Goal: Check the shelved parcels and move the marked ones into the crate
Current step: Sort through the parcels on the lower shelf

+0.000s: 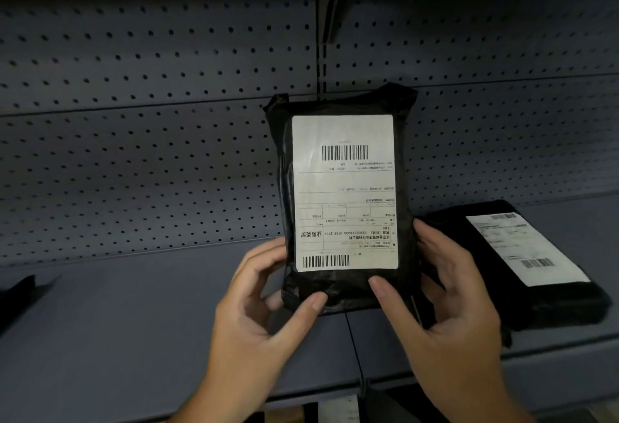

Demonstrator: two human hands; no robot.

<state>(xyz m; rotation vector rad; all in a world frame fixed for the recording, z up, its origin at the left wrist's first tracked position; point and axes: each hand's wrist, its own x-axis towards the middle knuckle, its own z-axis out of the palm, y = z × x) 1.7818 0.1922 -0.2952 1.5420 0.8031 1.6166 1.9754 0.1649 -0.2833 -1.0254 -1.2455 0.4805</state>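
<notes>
Head view: left hand (264, 292) and right hand (435, 288) grip parcel (345, 194) upright, long axis vertical, label facing near.

two parcels (345, 188) (522, 255), two hands (261, 315) (449, 305), one shelf (134, 322)

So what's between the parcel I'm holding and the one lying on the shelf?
In the head view, just your right hand, gripping the held parcel by its right edge.

Black parcel (522, 268) on grey shelf (134, 322)
</notes>
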